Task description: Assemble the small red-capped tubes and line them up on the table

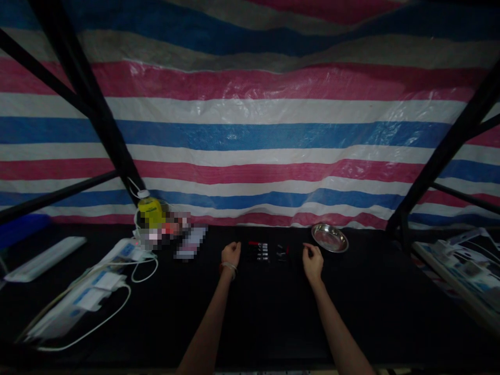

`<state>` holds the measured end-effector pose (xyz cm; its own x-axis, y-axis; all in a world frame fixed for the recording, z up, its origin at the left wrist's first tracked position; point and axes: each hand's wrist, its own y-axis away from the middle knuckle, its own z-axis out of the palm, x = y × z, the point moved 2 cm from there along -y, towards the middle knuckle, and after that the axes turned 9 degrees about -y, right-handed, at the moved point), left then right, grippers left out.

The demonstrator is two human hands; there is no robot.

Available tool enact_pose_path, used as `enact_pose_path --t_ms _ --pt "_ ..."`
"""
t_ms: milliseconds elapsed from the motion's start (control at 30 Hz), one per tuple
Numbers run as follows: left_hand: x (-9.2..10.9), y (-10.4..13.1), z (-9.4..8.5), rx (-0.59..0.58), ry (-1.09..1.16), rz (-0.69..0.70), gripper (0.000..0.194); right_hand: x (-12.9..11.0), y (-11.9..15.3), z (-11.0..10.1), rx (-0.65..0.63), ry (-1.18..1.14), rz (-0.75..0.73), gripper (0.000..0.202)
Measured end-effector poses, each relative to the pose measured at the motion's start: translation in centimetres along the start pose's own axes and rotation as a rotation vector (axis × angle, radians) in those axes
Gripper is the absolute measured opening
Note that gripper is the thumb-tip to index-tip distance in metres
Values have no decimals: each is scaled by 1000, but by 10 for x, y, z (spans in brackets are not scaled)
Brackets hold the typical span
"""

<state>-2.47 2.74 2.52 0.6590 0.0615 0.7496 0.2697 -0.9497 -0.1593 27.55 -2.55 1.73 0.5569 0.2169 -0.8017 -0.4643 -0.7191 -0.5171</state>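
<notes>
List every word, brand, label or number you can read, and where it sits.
No text is readable.
Yellow bottle: dark label marking, too blurred.
White power strip: blue patches, nothing legible.
Flat item beside the bottle: pixelated, unreadable.
Silver-ended pieces: too small to tell.

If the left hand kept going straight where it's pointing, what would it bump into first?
Probably the striped plastic sheet behind the table; the left hand seems clear until there, but depth is unclear.

Small dark pieces too tiny to identify; blue object cut off.
</notes>
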Motion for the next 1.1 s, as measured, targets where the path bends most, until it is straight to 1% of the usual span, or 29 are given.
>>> enact_pose_path --t_ms 100,200,300,367,433,467,500,533,667,767,900,1000,1033,1100 --pt "-1 6 4 31 15 3 36 8 -1 -1 -19 -28 72 31" --pt "0 12 9 67 27 10 37 9 0 4 -76 -31 89 31" --pt "4 18 11 80 35 22 40 10 0 6 -95 -37 95 31" --pt "7 21 7 162 36 19 40 10 0 5 -99 -44 106 31" --pt "13 26 0 297 12 61 39 9 0 4 -114 -55 119 31" --pt "18 30 -3 350 -11 108 38 9 0 4 -125 -60 125 31" --pt "22 34 -5 378 -34 170 37 8 0 4 -135 -63 130 31" --pt "27 39 -6 381 -53 234 36 7 1 3 -144 -61 134 32" --pt "41 56 -1 325 -106 436 26 5 2 4 -181 -34 132 32" --pt "48 64 6 293 -174 561 19 4 1 6 -231 -15 100 30" --pt "59 70 14 180 -300 721 14 -1 2 8 -298 -7 48 28" --pt "67 74 18 85 -350 755 19 -6 3 9 -332 -13 28 27" --pt "69 75 19 61 -357 749 23 -6 3 9 -321 -7 24 26" --pt "71 77 20 17 -371 735 30 -6 4 5 -228 44 28 26"
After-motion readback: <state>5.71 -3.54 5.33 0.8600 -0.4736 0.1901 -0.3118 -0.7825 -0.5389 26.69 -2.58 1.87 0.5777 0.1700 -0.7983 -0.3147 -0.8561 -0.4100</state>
